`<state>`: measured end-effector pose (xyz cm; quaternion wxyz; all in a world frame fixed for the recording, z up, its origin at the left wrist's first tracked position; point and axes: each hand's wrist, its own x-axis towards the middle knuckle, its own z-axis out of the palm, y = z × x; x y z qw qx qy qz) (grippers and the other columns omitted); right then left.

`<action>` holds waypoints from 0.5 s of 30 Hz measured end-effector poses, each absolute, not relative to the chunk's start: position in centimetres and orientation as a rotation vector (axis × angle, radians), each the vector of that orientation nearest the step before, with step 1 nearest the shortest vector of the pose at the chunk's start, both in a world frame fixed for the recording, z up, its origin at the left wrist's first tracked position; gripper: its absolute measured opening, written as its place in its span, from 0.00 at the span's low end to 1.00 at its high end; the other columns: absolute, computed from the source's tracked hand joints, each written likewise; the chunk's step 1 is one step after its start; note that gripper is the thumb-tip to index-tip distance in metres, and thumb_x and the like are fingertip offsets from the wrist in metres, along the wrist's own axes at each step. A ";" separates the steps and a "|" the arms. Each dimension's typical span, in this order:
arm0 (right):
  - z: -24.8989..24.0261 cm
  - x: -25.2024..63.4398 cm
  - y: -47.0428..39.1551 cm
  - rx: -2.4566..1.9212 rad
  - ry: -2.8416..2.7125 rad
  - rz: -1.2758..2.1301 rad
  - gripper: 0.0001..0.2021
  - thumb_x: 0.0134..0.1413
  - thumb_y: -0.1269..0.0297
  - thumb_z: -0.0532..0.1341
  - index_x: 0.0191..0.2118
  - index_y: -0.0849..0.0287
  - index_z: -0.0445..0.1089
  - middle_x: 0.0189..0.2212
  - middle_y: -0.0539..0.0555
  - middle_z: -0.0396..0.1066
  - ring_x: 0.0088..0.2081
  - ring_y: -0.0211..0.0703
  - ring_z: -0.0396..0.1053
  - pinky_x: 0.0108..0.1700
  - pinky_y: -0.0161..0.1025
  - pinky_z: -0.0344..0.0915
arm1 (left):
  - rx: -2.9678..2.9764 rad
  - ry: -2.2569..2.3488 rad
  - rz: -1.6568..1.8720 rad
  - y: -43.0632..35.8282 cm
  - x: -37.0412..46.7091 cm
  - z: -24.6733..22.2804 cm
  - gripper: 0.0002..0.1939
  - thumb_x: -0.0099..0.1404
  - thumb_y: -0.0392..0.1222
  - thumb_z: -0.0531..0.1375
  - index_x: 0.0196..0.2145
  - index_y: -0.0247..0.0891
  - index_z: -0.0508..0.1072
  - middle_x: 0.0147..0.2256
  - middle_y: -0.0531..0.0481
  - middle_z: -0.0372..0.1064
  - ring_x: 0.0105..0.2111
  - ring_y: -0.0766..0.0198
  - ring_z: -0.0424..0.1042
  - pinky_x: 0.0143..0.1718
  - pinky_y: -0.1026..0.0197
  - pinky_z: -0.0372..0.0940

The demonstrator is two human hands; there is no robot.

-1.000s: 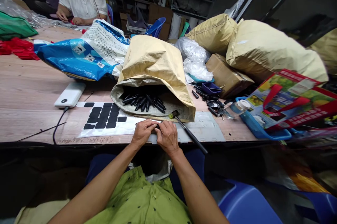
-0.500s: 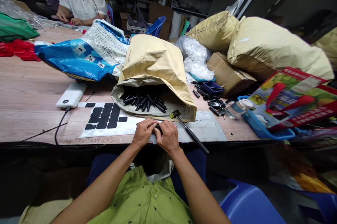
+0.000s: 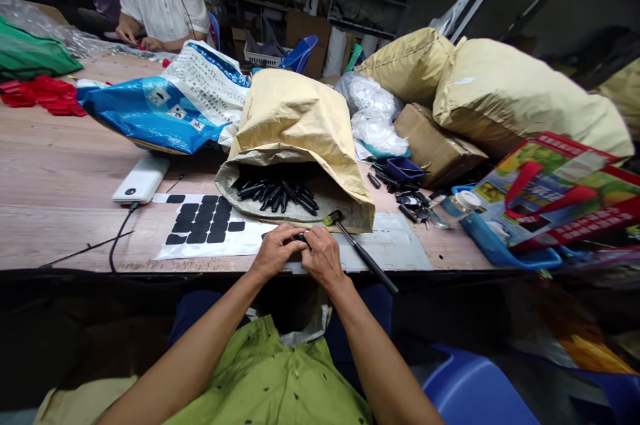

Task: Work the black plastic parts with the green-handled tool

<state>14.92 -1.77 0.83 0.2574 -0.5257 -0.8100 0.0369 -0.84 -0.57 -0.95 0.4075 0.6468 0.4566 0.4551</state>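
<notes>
My left hand [image 3: 275, 253] and my right hand [image 3: 323, 258] meet at the table's front edge, fingers closed. Between their fingertips is a small black part [image 3: 301, 237], mostly covered, so its exact kind is hidden. Just beyond lies a tan paper sack [image 3: 297, 112], its mouth facing me, with a heap of slim black pen-shaped pieces [image 3: 275, 195] inside. A hammer [image 3: 367, 258] with a black handle lies right of my right hand, its head against the sack's lip. To the left is a white sheet [image 3: 175, 250] bearing black rounded-square stickers [image 3: 206, 220].
A white power bank [image 3: 141, 180] with a cable sits left; a blue-and-white bag [image 3: 155, 112] lies behind it. On the right are loose black parts [image 3: 400, 185], a clear jar [image 3: 453, 208], a blue basket [image 3: 510, 252] and a carton [image 3: 435, 145]. Another person [image 3: 167, 18] sits across the table.
My fingers have shifted around the small black part, which now shows as a narrow end between them. The view has moved slightly; the other things lie as before.
</notes>
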 end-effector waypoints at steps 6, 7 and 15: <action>-0.2 14.9 -1.1 -1.310 -2.152 0.124 0.08 0.52 0.73 0.55 0.32 0.59 0.70 0.31 0.55 0.67 0.36 0.46 0.60 0.42 0.42 0.59 | 1.649 1.161 1.160 -0.8 -0.7 -0.6 0.12 0.62 0.36 0.64 0.43 0.41 0.82 0.36 0.50 0.73 0.38 0.62 0.73 0.43 0.60 0.66; -0.3 14.9 -1.1 -1.303 -2.151 0.116 0.08 0.52 0.73 0.55 0.33 0.59 0.71 0.31 0.55 0.67 0.36 0.47 0.60 0.42 0.43 0.59 | 1.653 1.165 1.167 -0.8 -0.7 -0.5 0.12 0.62 0.35 0.64 0.43 0.41 0.82 0.35 0.50 0.74 0.38 0.62 0.73 0.43 0.60 0.67; -0.2 14.7 -1.3 -1.380 -2.048 0.142 0.09 0.55 0.71 0.56 0.35 0.59 0.73 0.33 0.55 0.69 0.37 0.46 0.63 0.45 0.42 0.61 | 1.624 1.210 1.203 -0.7 -0.4 -0.5 0.12 0.62 0.35 0.63 0.44 0.41 0.81 0.40 0.50 0.76 0.41 0.62 0.74 0.45 0.60 0.67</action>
